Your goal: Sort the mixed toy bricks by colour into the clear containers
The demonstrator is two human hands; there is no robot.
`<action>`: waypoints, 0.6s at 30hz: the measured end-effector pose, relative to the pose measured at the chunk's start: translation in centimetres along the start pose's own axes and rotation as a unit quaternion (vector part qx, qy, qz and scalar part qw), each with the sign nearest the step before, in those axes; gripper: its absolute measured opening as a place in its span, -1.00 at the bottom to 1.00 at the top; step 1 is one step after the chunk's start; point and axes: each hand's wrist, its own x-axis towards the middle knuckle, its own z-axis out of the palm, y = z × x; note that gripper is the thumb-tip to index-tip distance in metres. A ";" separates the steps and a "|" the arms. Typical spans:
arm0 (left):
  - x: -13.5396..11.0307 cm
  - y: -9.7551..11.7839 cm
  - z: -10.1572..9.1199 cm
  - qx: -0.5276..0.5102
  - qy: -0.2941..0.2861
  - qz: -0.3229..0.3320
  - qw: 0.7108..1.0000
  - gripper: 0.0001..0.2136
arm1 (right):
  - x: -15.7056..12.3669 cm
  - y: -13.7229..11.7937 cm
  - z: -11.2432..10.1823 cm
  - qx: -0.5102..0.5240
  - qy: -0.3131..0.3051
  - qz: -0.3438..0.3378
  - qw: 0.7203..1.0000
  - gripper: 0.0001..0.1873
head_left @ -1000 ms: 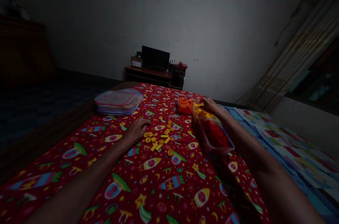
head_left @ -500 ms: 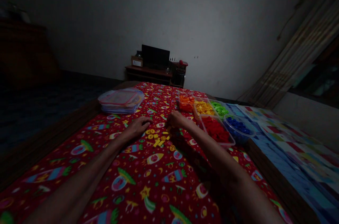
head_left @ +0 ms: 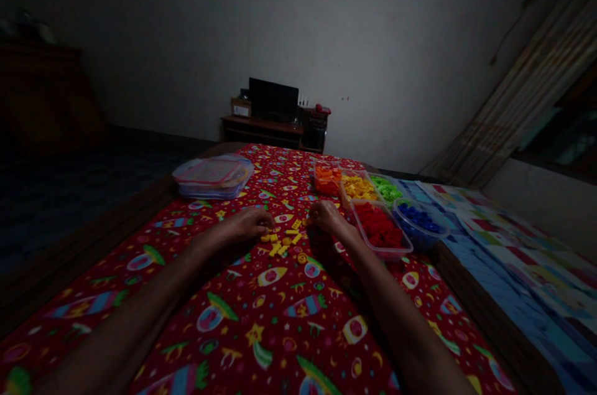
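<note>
Small yellow toy building blocks (head_left: pixel 282 249) lie loose in a cluster on the red patterned cloth (head_left: pixel 273 277), between my two hands. At the left side of this cluster is my left hand (head_left: pixel 249 223), its fingers curled down and closed over the nearest pieces. What its fingertips grip, if anything, is hidden. My right hand (head_left: pixel 326 216) is just right of the cluster with thumb and fingers pinched together. A speck of yellow shows at its fingertips, too small and dark to name.
Right of my right hand stand tubs of red pieces (head_left: pixel 380 228), yellow pieces (head_left: pixel 358 187), orange pieces (head_left: pixel 328 178), green pieces (head_left: pixel 386 188) and blue pieces (head_left: pixel 420 219). Stacked clear lids (head_left: pixel 212 176) lie at the left edge. A blue patterned cover (head_left: pixel 489 283) borders the right side.
My left hand has moved right and closed over the left pieces, hiding some round ones. My right hand has shifted right, off the cluster, and a yellow block beside it now shows.
</note>
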 end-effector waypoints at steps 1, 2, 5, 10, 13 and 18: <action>0.0 0.1 0.0 0.006 0.011 0.000 1.000 -0.75 | 0.0 0.1 -0.1 -0.002 -0.001 -0.003 1.000 -0.83; 0.1 0.1 -0.1 0.009 0.023 0.000 1.000 -0.75 | 0.1 0.2 -0.2 0.000 -0.002 -0.010 1.000 -0.83; 0.1 0.3 -0.3 0.003 0.057 0.005 0.998 -0.72 | 0.2 0.5 0.0 0.009 0.002 -0.045 0.999 -0.76; 0.1 1.0 -0.1 -0.003 0.083 0.041 0.996 -0.63 | 0.0 0.8 1.8 -0.034 -0.037 -0.068 0.996 -0.71; 0.0 1.6 0.3 0.028 0.022 0.061 0.997 -0.71 | -0.2 1.3 2.4 -0.049 -0.028 -0.052 0.997 -0.81; 0.1 2.1 1.3 0.054 -0.027 0.063 0.996 -0.84 | -0.7 1.0 0.9 -0.015 0.025 -0.036 0.999 -0.76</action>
